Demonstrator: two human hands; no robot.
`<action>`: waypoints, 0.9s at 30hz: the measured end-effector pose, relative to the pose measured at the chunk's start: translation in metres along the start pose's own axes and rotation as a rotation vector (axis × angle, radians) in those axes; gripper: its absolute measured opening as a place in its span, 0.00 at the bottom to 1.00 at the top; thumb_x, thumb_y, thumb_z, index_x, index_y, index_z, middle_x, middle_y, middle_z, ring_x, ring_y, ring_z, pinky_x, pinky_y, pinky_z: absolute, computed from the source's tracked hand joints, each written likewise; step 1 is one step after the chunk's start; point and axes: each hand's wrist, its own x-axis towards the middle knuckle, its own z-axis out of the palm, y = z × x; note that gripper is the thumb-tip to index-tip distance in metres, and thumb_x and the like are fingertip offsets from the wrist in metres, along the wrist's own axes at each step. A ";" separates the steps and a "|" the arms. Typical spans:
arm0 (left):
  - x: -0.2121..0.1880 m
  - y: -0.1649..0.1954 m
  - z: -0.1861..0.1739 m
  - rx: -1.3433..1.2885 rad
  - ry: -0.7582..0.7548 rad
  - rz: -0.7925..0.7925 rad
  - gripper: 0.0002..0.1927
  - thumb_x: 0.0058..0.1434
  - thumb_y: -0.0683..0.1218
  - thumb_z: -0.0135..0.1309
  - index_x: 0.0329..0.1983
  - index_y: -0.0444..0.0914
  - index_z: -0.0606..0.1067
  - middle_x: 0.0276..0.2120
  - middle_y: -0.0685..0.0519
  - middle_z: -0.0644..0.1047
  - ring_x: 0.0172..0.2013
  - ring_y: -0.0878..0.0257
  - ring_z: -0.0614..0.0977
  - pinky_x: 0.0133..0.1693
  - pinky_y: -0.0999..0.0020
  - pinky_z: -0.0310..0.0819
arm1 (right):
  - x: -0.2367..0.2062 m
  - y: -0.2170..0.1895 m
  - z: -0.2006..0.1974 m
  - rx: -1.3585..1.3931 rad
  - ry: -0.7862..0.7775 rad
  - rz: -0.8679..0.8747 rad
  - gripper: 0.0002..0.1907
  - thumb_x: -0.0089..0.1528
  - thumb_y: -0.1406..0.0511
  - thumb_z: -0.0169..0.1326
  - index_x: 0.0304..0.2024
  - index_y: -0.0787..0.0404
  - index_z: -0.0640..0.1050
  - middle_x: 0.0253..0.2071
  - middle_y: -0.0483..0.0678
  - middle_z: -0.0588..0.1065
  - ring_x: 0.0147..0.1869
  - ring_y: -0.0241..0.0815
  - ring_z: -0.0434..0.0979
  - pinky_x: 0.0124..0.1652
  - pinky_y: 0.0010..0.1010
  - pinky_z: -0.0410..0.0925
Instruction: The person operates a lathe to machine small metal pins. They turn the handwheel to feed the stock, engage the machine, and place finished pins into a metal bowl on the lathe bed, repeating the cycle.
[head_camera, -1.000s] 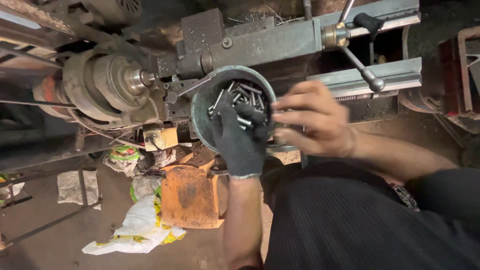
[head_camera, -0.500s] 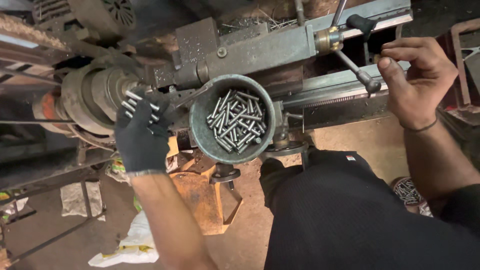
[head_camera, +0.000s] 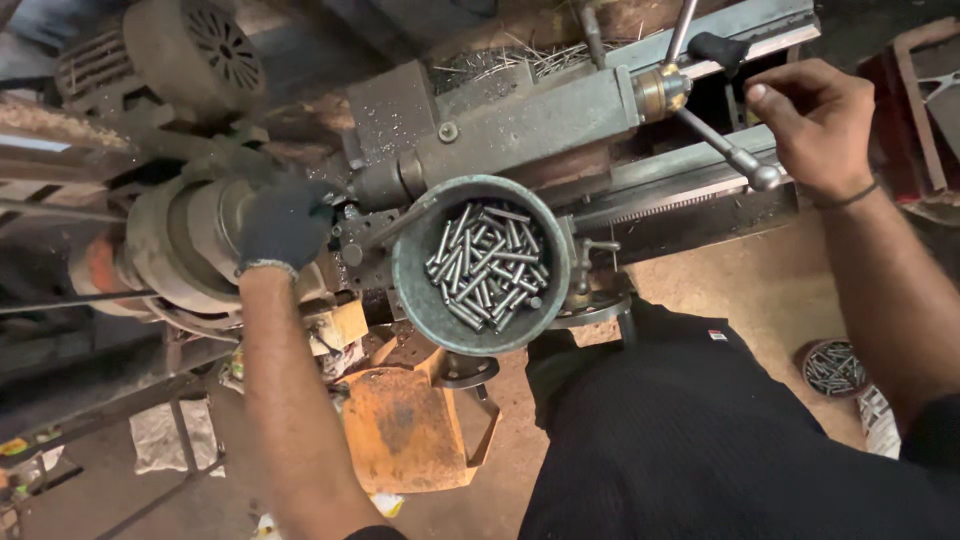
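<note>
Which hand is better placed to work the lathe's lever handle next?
Right, probably. The bare right hand already sits at the black-knobbed lever handle, while the gloved left hand is across the machine at the chuck.

The gloved left hand (head_camera: 285, 225), a second ago inside the round metal bowl (head_camera: 415, 290) among the steel pins (head_camera: 487, 265), now rests at the lathe chuck (head_camera: 190, 245). The bare right hand (head_camera: 815, 120), formerly over the bowl, now reaches the lathe's lever handle (head_camera: 720, 48).
</note>
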 end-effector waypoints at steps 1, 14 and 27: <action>0.001 -0.002 0.000 -0.009 -0.026 -0.012 0.17 0.58 0.45 0.56 0.50 0.51 0.83 0.43 0.43 0.81 0.44 0.42 0.81 0.50 0.49 0.73 | 0.001 0.003 0.001 0.017 0.004 0.016 0.03 0.74 0.74 0.59 0.49 0.71 0.81 0.43 0.47 0.80 0.46 0.30 0.79 0.47 0.20 0.71; -0.001 -0.007 0.003 -0.025 -0.015 0.071 0.17 0.58 0.44 0.56 0.51 0.48 0.82 0.45 0.45 0.81 0.46 0.44 0.82 0.49 0.50 0.74 | 0.049 0.011 0.045 0.344 -0.491 0.077 0.25 0.74 0.63 0.48 0.73 0.62 0.65 0.62 0.46 0.71 0.64 0.35 0.70 0.63 0.27 0.65; -0.002 -0.001 0.002 0.001 -0.015 0.035 0.15 0.62 0.45 0.54 0.50 0.50 0.83 0.46 0.46 0.81 0.46 0.45 0.82 0.51 0.52 0.74 | -0.033 0.036 -0.078 0.965 0.046 0.283 0.27 0.81 0.51 0.39 0.33 0.60 0.72 0.27 0.50 0.69 0.29 0.43 0.67 0.38 0.38 0.66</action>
